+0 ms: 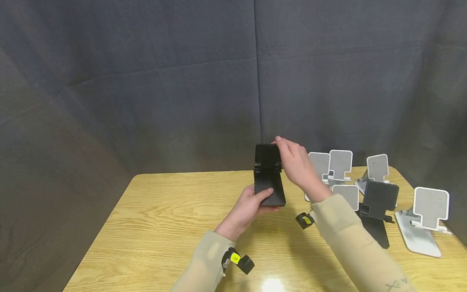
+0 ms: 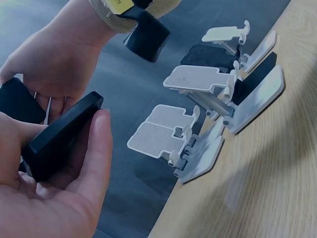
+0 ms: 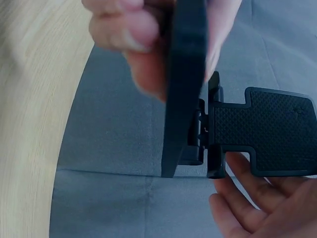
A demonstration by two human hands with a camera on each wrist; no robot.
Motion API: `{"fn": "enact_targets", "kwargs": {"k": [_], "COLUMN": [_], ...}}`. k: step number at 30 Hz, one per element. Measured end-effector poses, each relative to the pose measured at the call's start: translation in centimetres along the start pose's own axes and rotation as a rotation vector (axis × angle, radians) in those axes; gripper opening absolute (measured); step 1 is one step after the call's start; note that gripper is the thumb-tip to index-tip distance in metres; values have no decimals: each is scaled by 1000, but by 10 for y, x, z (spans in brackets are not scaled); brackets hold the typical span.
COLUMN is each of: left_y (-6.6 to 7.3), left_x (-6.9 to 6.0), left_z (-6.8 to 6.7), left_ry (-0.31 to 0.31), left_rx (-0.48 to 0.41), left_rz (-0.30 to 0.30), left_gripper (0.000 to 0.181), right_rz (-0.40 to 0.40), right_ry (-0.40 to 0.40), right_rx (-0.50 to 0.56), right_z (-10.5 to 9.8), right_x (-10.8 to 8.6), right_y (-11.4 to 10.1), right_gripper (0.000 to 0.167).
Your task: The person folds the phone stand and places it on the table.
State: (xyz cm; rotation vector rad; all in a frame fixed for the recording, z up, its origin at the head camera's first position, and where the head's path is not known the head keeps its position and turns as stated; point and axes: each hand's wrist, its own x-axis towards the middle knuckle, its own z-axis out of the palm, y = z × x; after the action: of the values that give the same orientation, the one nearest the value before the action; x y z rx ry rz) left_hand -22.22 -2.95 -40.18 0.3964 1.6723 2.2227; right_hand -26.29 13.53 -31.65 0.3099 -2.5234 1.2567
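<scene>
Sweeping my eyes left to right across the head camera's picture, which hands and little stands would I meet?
Left hand → held black stand → right hand → second black stand → rightmost white stand. Other white stands overlap too much to place.

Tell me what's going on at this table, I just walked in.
Someone is holding a black stand up above the wooden table with both hands. The left hand grips its base plate, and the right hand holds the edge of its upper panel, which sits at an angle to the plate. Over on the right of the table stand several white-framed stands with grey panels and another black one.
</scene>
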Motion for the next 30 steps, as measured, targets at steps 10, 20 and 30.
{"fn": "enact_targets", "kwargs": {"k": [10, 20, 30], "left_y": [1, 4, 7], "left_x": [1, 4, 6], "left_z": [-2, -8, -14], "left_ry": [39, 88, 147], "left_rx": [10, 31, 20], "left_rz": [14, 5, -2], "left_gripper": [29, 33, 37], "right_rz": [71, 91, 118], "right_ry": [-3, -29, -86], "right_rx": [34, -11, -13], "right_z": [4, 9, 14], "right_x": [-9, -11, -16], "right_y": [1, -2, -1], "right_gripper": [70, 82, 85]}}
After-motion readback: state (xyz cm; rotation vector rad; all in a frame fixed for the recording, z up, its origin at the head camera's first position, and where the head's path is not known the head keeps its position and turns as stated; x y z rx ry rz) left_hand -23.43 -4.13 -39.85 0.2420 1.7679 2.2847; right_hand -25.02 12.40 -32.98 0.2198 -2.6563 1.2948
